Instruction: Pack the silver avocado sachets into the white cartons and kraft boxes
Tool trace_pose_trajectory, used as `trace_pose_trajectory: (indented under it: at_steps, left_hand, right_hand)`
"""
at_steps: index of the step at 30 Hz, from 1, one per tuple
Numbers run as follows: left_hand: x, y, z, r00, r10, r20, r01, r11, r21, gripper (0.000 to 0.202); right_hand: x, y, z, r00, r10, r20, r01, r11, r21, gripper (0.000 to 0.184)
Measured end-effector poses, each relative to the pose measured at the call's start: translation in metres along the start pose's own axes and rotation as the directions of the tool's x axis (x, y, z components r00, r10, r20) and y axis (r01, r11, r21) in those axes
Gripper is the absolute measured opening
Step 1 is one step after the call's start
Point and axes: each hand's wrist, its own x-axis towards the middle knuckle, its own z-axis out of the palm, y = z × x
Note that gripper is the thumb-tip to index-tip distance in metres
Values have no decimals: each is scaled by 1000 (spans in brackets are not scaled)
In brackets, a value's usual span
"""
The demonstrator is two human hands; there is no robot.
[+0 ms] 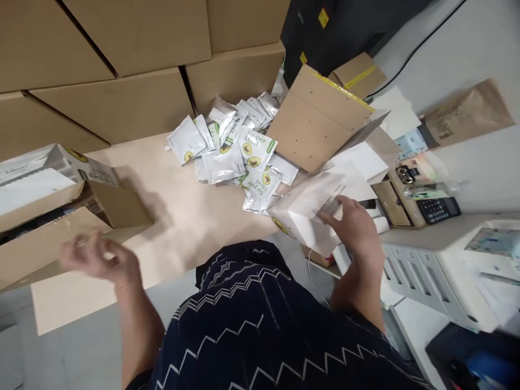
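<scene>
My left hand point(99, 259) hangs over the lower flap of an open brown cardboard box point(125, 203), fingers loosely curled and apart, blurred by motion and holding nothing. At the table's right edge my right hand point(357, 225) grips a white carton point(304, 203) between thumb and fingers. The carton is tilted, with small print on its upper face and an avocado picture at its lower left corner. Silvery white sachets point(223, 162) marked "Super Meal" with avocado pictures lie in a loose pile between the hands, left of the carton.
Large brown boxes point(134, 108) are stacked along the back. Another "Super Meal" carton point(95, 170) lies in the open box at left. An upright cardboard flap point(317, 119) leans behind the white carton. A calculator point(439, 209) and a white drawer unit point(422, 276) stand at right.
</scene>
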Motion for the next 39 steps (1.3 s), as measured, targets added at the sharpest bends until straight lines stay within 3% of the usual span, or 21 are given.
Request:
trace_pose_trajectory:
  at_steps: [1, 2, 5, 7, 8, 10, 13, 15, 17, 19, 21, 25, 28, 31, 33, 35, 36, 39]
  left_hand:
    - [-4, 21, 16, 985, 84, -150, -83, 996, 18, 43]
    - [-8, 43, 31, 968, 185, -167, -184, 983, 20, 34]
    - [-18, 101, 67, 912, 410, -21, -410, 909, -72, 29]
    - [-26, 127, 83, 829, 560, 5, -549, 814, -190, 32]
    - [-31, 136, 88, 788, 615, 25, -592, 769, -243, 34]
    - [-41, 147, 96, 727, 684, 62, -632, 702, -328, 38]
    - [-54, 154, 103, 671, 728, 142, -632, 661, -405, 38]
    - [-60, 157, 104, 633, 751, 189, -626, 640, -446, 36]
    - [-63, 162, 99, 613, 763, 205, -607, 621, -496, 34]
    - [-65, 169, 88, 638, 741, 211, -537, 624, -567, 32]
    - [-66, 176, 71, 678, 697, 232, -426, 630, -649, 34]
    - [-69, 185, 31, 722, 651, 234, -327, 619, -714, 46]
    - [-75, 178, 6, 810, 577, 102, -375, 644, -666, 47]
    - [-83, 158, -10, 898, 431, -92, -416, 759, -502, 48]
    - [-89, 141, -15, 949, 286, -134, -316, 858, -405, 49]
    - [-97, 130, -19, 979, 136, -152, -183, 917, -354, 49]
    - [-102, 128, -22, 976, 94, -199, -156, 932, -327, 47]
    - [-114, 143, -36, 907, 162, -388, -279, 922, -267, 35]
  right_hand:
    - [6, 15, 2, 999, 16, 48, -16, 1000, -11, 65]
    - [11, 25, 5, 998, 22, 63, -24, 1000, 18, 69]
    - [20, 42, 15, 981, 111, -159, -69, 966, 249, 77]
    - [21, 49, 21, 950, 214, -228, -107, 908, 406, 82]
    - [20, 52, 23, 961, 226, -158, -133, 883, 450, 84]
    - [18, 58, 29, 981, 159, 110, -191, 883, 428, 88]
    - [14, 53, 32, 898, 51, 437, -179, 950, 257, 66]
    - [8, 35, 24, 838, -56, 543, -111, 956, 270, 48]
    - [-1, 11, 5, 804, -226, 550, 17, 934, 358, 41]
    - [-11, -16, -21, 786, -397, 474, 224, 897, 380, 37]
    - [-19, -41, -48, 715, -570, 406, 457, 819, 347, 35]
    - [-24, -85, -75, 470, -828, 306, 792, 549, 268, 29]
    - [-23, -118, -68, 252, -943, 217, 940, 292, 175, 30]
    - [-23, -153, -43, -35, -991, 128, 982, -10, 187, 28]
    - [-24, -175, -15, -166, -976, 141, 959, -126, 256, 29]
    - [-26, -191, 22, -208, -956, 207, 944, -140, 300, 33]
    - [-28, -197, 43, -200, -949, 245, 944, -120, 309, 36]
    - [-39, -200, 102, -178, -921, 347, 947, -65, 315, 40]
